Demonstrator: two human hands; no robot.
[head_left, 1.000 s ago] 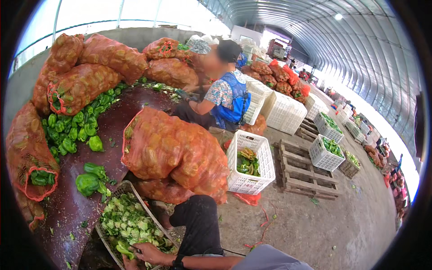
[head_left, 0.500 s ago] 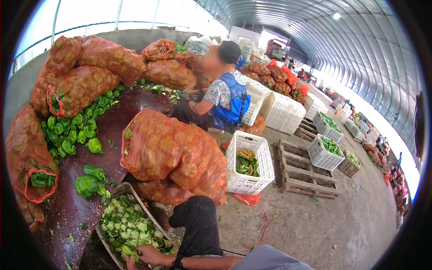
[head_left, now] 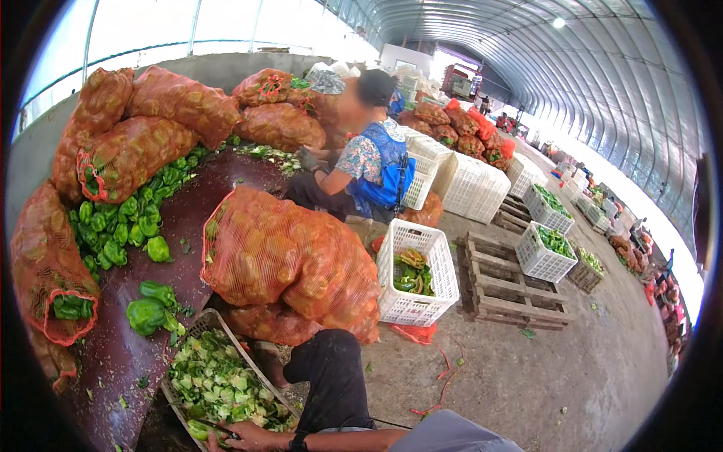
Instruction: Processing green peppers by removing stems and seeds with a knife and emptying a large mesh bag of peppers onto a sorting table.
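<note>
one hand (head_left: 248, 435) of yours, side unclear, rests at the crate (head_left: 197, 325) of cut green peppers (head_left: 218, 380), grip hidden at frame edge; the other is out of view.

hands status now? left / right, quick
Left hand: not in view.
Right hand: at the near rim of the woven basket of cut green peppers, grip closed on a thin dark tool.
</note>
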